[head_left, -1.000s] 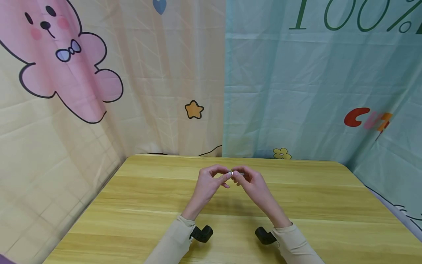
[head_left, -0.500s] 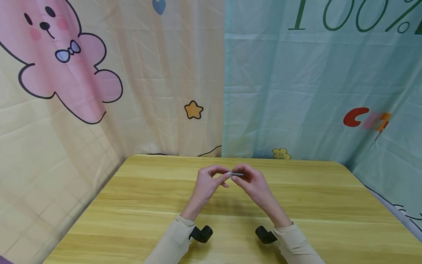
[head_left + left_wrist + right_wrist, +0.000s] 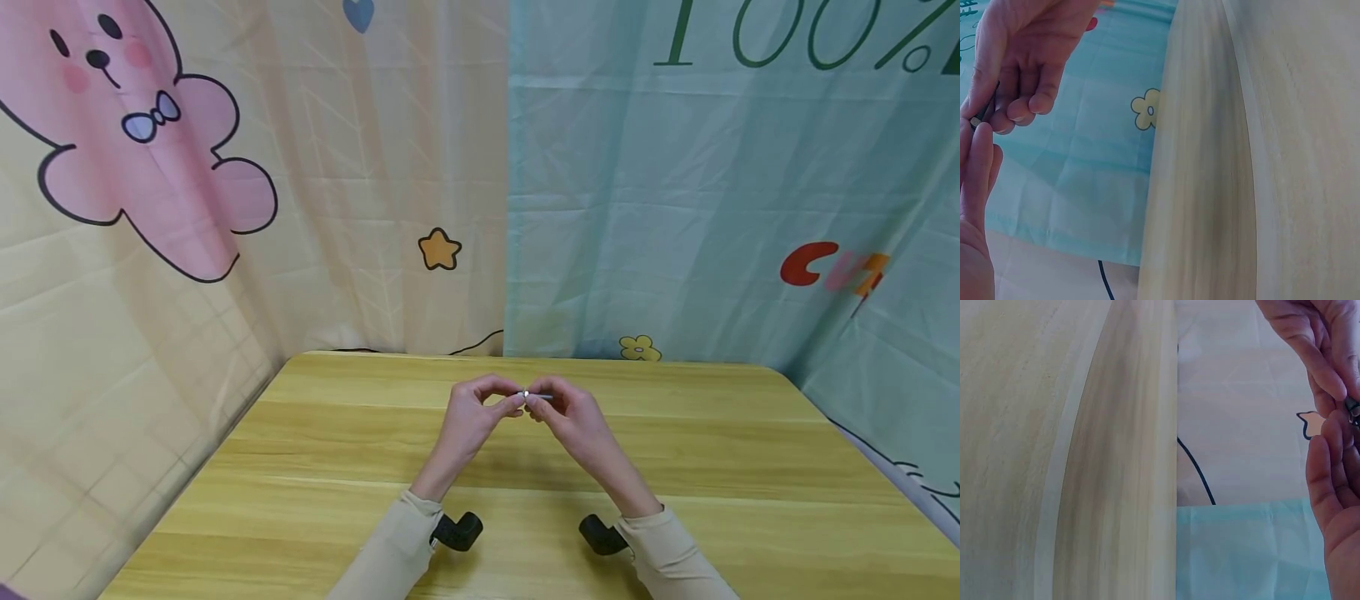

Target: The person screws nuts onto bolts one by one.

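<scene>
Both hands meet over the far middle of the table, fingertips almost together. Between them is a small slim metal piece with a thin grey shaft and a shiny silver part. My left hand pinches its left end between thumb and fingers. The right hand pinches it beside the silver part, and the shaft runs rightward behind the thumb. In the right wrist view a dark end of the metal piece shows at the fingertips; the left wrist view shows a thin dark length of the shaft. Fingers hide the rest.
A wooden table lies under both arms. Black wrist mounts stick out inward from the beige sleeves. Behind the table hang a cream printed curtain and a blue-green curtain.
Half a second ago the right thumb sat lower and more of the grey shaft showed; now the thumb covers part of it again. The left hand has barely moved.
</scene>
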Available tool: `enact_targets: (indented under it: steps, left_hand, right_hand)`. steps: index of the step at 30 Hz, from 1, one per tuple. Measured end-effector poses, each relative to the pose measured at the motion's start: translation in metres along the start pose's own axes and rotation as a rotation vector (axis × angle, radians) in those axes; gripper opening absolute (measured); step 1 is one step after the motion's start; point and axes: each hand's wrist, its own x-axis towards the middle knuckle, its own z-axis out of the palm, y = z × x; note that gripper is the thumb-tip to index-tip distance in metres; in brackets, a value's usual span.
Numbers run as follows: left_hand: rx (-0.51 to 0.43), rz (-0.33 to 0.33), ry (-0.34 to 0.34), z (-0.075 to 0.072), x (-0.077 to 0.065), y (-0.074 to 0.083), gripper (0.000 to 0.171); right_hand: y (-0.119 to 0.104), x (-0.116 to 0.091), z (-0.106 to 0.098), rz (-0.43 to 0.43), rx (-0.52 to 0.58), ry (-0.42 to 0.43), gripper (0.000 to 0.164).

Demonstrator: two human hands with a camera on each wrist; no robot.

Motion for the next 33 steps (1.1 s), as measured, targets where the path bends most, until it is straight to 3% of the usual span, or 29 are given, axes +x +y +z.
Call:
enact_targets:
  steps: [6, 11, 15, 22, 33]
  left_hand:
    - [0.067, 0.019, 0.004, 0.003, -0.008, 0.019, 0.009]
    - [0.066, -0.001, 0.033, 0.002, -0.003, 0.001, 0.009]
    - [0.032, 0.007, 0.039, 0.0, 0.0, -0.008, 0.011]
    - [-0.042, 0.023, 0.029, 0.001, 0.001, -0.008, 0.014]
    - [-0.056, 0.004, 0.023, 0.002, 0.001, -0.011, 0.014]
  right_hand:
    - [-0.003, 0.0, 0.001, 0.077, -0.032, -0.003, 0.016]
    - [-0.002, 0.0, 0.0, 0.115, -0.029, 0.019, 0.029]
    - [-0.001, 0.001, -0.002, 0.078, -0.016, 0.041, 0.026]
    - [-0.011, 0.001, -0.002, -0.052, -0.032, 0.0, 0.018]
    - [0.002, 0.002, 0.0, -0.062, -0.153, -0.005, 0.01]
